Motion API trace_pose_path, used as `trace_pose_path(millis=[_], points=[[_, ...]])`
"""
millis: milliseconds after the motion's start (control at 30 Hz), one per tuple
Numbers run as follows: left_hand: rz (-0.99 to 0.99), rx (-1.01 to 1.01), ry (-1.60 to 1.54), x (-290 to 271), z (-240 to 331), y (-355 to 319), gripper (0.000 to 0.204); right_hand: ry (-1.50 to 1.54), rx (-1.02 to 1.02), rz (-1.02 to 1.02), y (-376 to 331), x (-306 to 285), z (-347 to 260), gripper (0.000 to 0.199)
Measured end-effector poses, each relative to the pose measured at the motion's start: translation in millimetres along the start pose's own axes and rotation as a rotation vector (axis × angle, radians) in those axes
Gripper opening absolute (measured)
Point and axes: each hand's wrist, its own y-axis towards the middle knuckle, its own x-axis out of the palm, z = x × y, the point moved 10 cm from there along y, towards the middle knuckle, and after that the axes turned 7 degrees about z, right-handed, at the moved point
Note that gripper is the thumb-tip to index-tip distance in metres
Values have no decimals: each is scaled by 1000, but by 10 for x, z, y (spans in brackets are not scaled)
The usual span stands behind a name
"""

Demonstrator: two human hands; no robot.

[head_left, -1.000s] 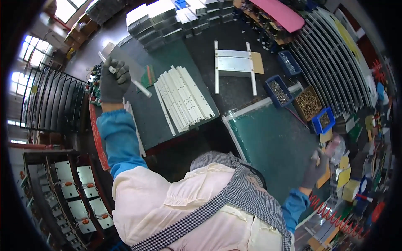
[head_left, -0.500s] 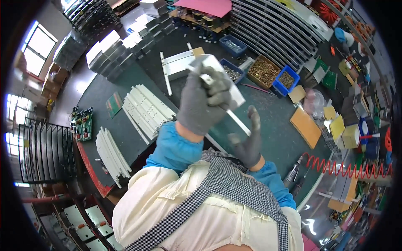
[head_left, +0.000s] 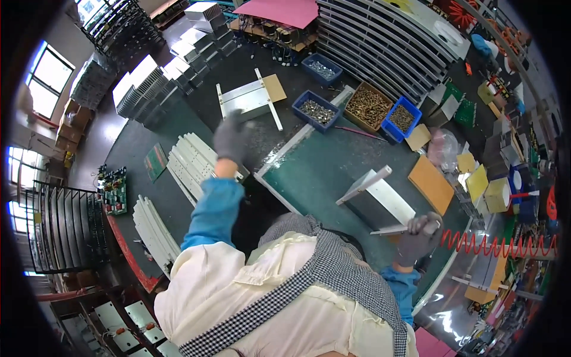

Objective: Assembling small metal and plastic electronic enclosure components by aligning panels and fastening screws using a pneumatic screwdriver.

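Observation:
On the green table mat to the right rests a silver metal block with two white rails fixed across its ends. My right hand, in a grey glove, is closed around the near rail's end. My left hand, also gloved, is stretched forward and smeared by motion, so its fingers do not show clearly. Just beyond it, a second silver block with two white rails lies on the dark tabletop, partly over a tan board. Left of that hand is a stack of white drilled rails.
Blue bins of small metal parts and a box of brass-coloured screws stand at the back. More white rails lie at left, beside green circuit boards. A red coiled hose hangs at right.
The railed block has gone from between my raised hands down to the mat at right. My left hand has let go of it and moved left; my right hand has moved right.

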Motion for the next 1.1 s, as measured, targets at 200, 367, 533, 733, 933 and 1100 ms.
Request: trace_pose_path(millis=[200, 367, 533, 733, 933, 1100], points=[[-47, 271, 384, 813, -1432, 628, 62, -117, -179, 210, -7, -82, -113, 25], [-232, 717, 27, 2132, 249, 500, 49, 50, 203, -34, -26, -39, 646, 10], [-267, 1011, -254, 2880, 2294, -75, 47, -425, -154, 182, -16, 93, 128, 23], [-117, 984, -201, 2519, 2475, 293, 44, -480, -236, 320, -260, -116, -189, 28], [59, 813, 33, 2110, 1919, 847, 42, -321, -334, 116, -477, 133, -295, 27], [234, 537, 516, 677, 109, 1252, 40, -425, -436, 5, -660, 141, -629, 12]])
